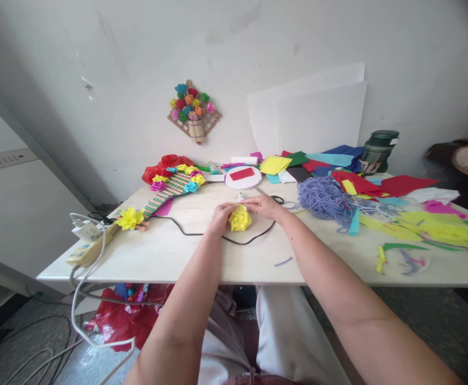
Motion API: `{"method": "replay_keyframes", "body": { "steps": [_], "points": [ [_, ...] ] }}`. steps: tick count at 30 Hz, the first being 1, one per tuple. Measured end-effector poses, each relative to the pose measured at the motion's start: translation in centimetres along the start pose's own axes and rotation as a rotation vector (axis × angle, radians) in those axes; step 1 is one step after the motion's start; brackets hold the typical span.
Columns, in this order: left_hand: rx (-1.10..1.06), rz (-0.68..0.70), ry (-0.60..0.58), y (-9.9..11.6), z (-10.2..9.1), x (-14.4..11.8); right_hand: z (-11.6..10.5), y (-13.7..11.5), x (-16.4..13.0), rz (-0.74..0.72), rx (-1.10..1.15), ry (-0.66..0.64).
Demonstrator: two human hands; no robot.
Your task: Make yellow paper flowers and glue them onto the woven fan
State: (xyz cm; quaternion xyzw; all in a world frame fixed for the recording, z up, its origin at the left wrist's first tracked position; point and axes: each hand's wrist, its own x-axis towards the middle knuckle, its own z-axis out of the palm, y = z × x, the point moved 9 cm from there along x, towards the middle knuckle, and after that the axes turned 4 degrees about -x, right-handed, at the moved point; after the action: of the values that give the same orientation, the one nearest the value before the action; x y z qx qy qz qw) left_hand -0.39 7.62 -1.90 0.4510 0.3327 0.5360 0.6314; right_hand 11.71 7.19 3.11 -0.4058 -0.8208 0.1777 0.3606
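Both hands pinching a yellow paper flower (240, 218) at mid-worktop (170, 251).

I'm cupping the crumpled flower with my left hand (220, 216), fingers closed on its side to steady it just above the worktop, while my right hand (264, 206) is nipping a top petal edge, fingers narrow, likely to shape it. Black cable (202, 233) is looping just behind; scissors (274, 199) and purple yarn (326, 198) are lying near my right, within reach.

Bright, even daylight (warped, blurred corners)

Both hands (242, 211) pinching yellow paper flower (240, 218).
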Motion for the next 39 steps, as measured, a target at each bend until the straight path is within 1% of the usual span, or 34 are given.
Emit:
{"method": "replay_keyframes", "body": {
  "steps": [3,6,16,21,27,34,39],
  "points": [
    [-0.019,-0.026,0.006,-0.1,0.1,-0.1,0.4,0.6,0.2,-0.033,0.012,0.014],
    [-0.035,-0.038,0.012,-0.2,0.0,-0.1,0.6,0.9,0.2,-0.03,0.0,0.015],
    [-0.088,-0.039,0.048,0.2,0.0,-0.4,0.7,-0.2,0.2,-0.053,-0.051,-0.016],
    [-0.11,-0.064,0.052,0.1,0.1,-0.3,0.7,-0.4,0.1,-0.065,-0.066,-0.006],
    [-0.105,-0.043,0.073,0.1,-0.1,-0.3,0.8,-0.6,0.1,-0.076,-0.11,-0.01],
    [-0.073,-0.023,0.039,0.1,-0.1,0.0,0.4,-1.1,-0.1,-0.031,-0.207,-0.014],
    [-0.055,-0.006,0.016,0.0,-0.2,0.2,0.1,-1.2,-0.2,0.003,-0.198,0.007]
  ]
}}
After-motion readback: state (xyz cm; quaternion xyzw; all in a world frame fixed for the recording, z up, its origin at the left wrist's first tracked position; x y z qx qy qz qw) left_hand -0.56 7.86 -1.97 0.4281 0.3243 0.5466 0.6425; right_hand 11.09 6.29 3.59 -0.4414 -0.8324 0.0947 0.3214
